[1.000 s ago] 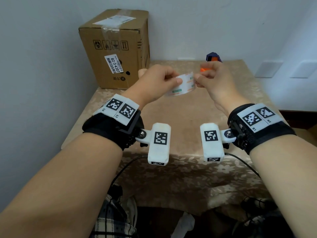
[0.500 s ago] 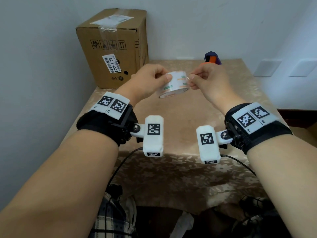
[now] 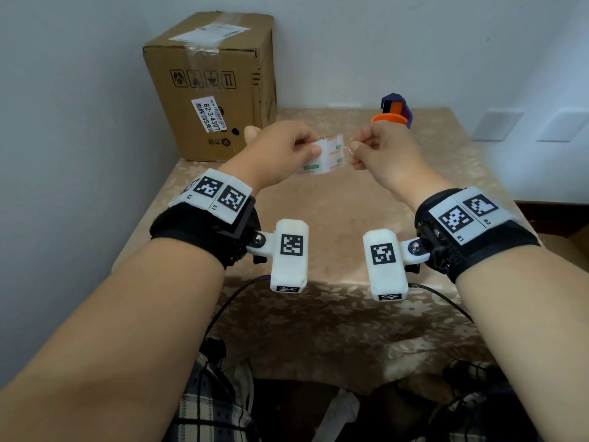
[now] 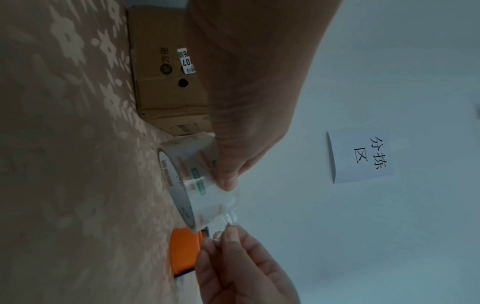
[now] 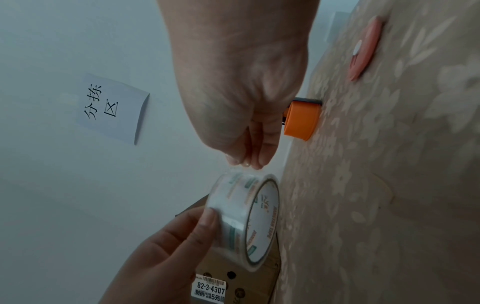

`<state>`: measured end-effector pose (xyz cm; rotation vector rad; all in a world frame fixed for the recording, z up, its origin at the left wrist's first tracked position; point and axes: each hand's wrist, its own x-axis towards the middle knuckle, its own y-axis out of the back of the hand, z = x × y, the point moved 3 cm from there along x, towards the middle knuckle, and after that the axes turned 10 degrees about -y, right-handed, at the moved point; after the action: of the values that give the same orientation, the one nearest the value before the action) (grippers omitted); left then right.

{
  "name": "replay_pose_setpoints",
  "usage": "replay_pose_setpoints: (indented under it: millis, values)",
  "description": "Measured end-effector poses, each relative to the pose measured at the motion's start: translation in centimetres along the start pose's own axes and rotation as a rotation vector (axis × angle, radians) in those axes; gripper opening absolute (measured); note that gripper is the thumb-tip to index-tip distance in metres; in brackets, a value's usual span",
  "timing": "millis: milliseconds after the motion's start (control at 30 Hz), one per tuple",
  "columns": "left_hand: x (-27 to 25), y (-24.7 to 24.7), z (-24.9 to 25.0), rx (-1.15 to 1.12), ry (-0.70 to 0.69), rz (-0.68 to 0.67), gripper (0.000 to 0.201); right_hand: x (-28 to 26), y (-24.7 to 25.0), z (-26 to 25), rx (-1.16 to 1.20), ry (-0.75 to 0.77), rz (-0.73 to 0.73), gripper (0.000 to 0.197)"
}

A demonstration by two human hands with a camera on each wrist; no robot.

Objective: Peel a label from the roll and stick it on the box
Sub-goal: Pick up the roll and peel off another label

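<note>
The roll [image 3: 322, 153], a clear tape-like band with green and orange printing wound on a white core, is held in the air above the middle of the table, turned so its outer face meets both sets of fingertips. The left hand [image 3: 280, 151] grips it, thumb pressed on the outer wrap and fingers curled behind; judging by this hold, the job of that hand is to keep the roll from spinning while the end is pulled. At the roll's 3 o'clock side in the head view, the right hand [image 3: 379, 151] has thumb and forefinger pressed together on the free end [image 4: 228, 221], a short transparent tab lifted just off the winding. The pinch sits right at the edge, probably because that is the only loose part to catch. The peel looks barely begun; no separate piece is free yet.

The cardboard box [image 3: 213, 87] stands at about 11 o'clock from the hands, against the wall at the table's far left corner, well apart from the roll. Its near face carries a small barcode sticker [image 3: 209, 114] and its top is taped shut.

At 1 o'clock, beyond the right hand, an orange and dark-blue dispenser-like object [image 3: 393, 111] rests on the table [image 3: 318, 218], which is covered with a beige floral cloth. The right wrist view shows a flat orange disc [image 5: 363, 51] on the cloth. A paper sign [image 4: 361, 156] with handwritten characters hangs on the wall.
</note>
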<state>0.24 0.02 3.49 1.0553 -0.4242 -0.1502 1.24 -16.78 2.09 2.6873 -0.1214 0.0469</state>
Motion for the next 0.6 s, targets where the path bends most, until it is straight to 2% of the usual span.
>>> replay_pose_setpoints:
  millis: [100,300,433,533,600]
  values:
    - [0.1,-0.2,0.2,0.062,-0.026,0.004,0.025,0.0,0.0,0.1,-0.014,-0.014,-0.011,0.014]
    - [0.5,-0.3,-0.1,0.207,-0.03,0.039,0.026,-0.7,-0.2,-0.8,-0.016,0.018,-0.091,0.007]
    - [0.6,-0.3,-1.0,0.248,0.008,0.091,0.028,-1.1,-0.8,-1.7,-0.017,0.052,-0.143,0.018]
    - [0.6,-0.8,-0.8,0.241,0.016,0.111,0.029,-1.3,-0.6,-2.0,-0.01,0.053,-0.157,0.014]
    - [0.6,-0.9,-0.8,0.253,0.034,0.11,0.03,-1.6,-0.6,-2.6,-0.021,0.09,-0.193,0.019]
